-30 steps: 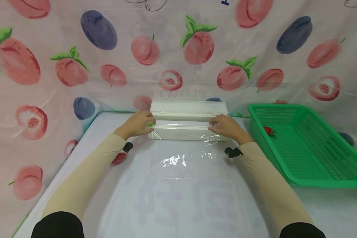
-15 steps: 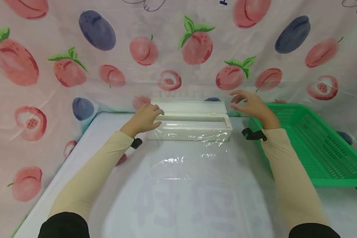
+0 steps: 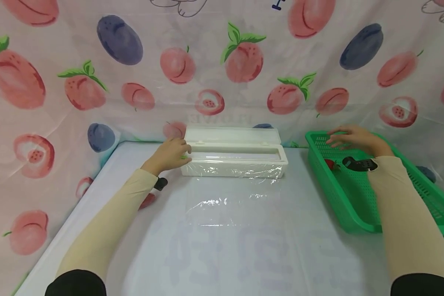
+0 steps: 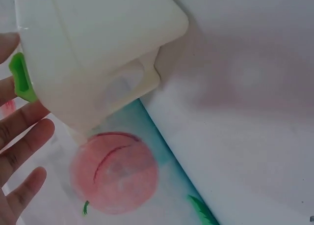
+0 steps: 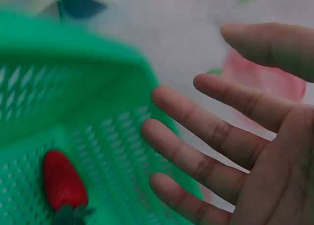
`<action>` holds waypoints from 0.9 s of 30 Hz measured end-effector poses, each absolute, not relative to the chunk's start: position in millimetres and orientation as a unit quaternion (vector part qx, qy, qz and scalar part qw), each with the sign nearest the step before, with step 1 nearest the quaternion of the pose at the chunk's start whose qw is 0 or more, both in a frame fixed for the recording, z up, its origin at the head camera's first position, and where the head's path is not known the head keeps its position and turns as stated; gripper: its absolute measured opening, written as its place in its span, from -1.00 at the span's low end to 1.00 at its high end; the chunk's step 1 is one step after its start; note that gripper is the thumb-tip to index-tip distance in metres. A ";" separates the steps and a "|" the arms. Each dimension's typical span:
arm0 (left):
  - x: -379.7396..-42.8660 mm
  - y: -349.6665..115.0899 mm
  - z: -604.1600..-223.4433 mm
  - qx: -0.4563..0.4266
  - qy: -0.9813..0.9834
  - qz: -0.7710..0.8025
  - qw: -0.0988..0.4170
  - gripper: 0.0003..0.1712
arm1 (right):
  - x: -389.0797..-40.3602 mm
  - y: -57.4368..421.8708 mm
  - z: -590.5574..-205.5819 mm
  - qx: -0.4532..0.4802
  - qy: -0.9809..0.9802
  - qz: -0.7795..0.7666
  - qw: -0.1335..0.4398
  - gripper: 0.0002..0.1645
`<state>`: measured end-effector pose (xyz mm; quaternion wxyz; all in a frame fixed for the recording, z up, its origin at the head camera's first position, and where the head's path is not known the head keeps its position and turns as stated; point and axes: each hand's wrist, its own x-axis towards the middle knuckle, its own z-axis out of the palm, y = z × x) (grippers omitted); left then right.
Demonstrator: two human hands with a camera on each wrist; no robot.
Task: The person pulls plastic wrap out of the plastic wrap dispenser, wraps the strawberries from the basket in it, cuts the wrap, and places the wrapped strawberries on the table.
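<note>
A long white cling film dispenser (image 3: 234,168) lies at the back of the table with its lid raised. Clear cling film (image 3: 222,203) runs from its front edge onto the tabletop. My left hand (image 3: 167,155) is at the dispenser's left end. Its thumb and forefinger lie beside a green slide cutter (image 4: 22,77), fingers loosely spread; whether they touch it I cannot tell. Over the green basket (image 3: 344,205) hovers my right hand (image 3: 355,139), palm showing and fingers spread, holding nothing. A red strawberry (image 5: 64,181) lies inside the basket, below that hand.
A fruit-patterned cloth (image 3: 214,61) hangs behind the table and down its left side. The white tabletop (image 3: 225,263) extends in front of the dispenser. The raised lid (image 3: 232,135) stands close to the cloth.
My right hand has left the dispenser's right end and moved right, over the basket. My left hand lifted slightly to the right, then came back to the dispenser's left end.
</note>
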<state>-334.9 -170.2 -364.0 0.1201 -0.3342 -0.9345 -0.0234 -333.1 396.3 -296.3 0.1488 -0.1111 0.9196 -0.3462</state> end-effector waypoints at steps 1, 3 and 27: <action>-334.5 -171.3 -364.1 -0.335 -0.934 -0.026 0.120 -0.74 | -333.7 400.9 -300.0 -0.105 0.917 -0.353 0.154 -0.32; -334.1 -173.6 -364.7 -0.339 -0.932 -0.029 0.120 -0.75 | -334.3 408.4 -306.9 -0.091 0.915 -0.359 0.160 -0.28; -331.9 -183.7 -377.2 -0.352 -0.924 -0.065 0.135 -0.81 | -351.0 443.8 -368.7 -0.002 0.837 -0.444 0.320 -0.14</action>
